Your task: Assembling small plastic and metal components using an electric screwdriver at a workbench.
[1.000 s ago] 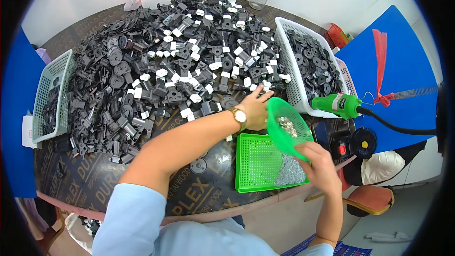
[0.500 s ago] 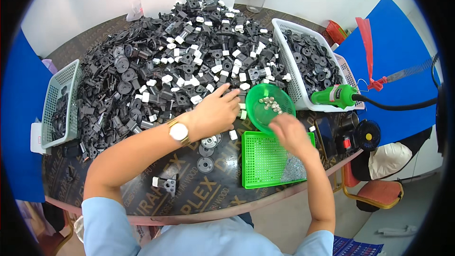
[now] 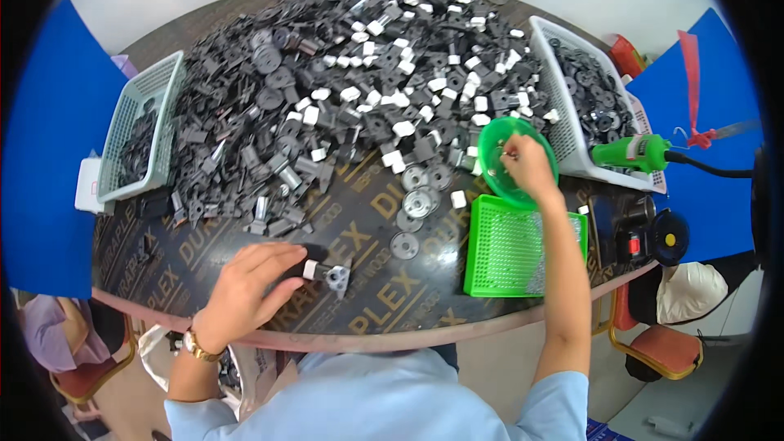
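Near table's front edge, left hand (image 3: 249,286) lay palm down, fingertips touching small black-and-white part (image 3: 325,273) just right of them; whether pinched, could not tell. Right hand (image 3: 529,167) reached into round green bowl (image 3: 495,147), fingertips drawn together on small pieces inside. Green perforated tray (image 3: 502,249) sat just below that hand. Metal discs (image 3: 416,200) lay between hands; heap of black parts (image 3: 327,90) beyond.

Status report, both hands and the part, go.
Left hand on the black-and-white part at the table's near edge. Right hand reaching into the green bowl. Nothing between them.
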Demonstrator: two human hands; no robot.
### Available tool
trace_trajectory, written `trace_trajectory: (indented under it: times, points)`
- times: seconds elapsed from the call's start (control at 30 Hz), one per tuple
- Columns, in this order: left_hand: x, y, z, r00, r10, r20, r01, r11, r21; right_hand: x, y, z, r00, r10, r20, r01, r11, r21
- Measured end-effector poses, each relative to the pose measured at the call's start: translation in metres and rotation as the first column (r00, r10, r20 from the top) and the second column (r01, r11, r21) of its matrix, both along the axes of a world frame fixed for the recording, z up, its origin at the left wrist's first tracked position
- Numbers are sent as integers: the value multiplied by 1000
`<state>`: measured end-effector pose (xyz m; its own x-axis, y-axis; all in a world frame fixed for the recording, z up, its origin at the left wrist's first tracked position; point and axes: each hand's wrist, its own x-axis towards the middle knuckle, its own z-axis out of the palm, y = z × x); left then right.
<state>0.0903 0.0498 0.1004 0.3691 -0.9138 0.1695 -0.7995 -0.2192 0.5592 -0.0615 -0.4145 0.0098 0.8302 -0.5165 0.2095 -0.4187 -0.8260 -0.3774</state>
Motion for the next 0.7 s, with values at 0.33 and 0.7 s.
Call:
trace_trajectory:
  times: [0.33, 0.7]
  points:
    - [-30, -134, -75, 817, -473, 330, 419, 880, 223, -10, 33, 52, 994, -67, 86, 15, 868, 497]
    - [16, -77, -38, 872, -370, 322, 340, 929, 146, -28, 188, 46, 889, 450, 82, -456, 853, 255]
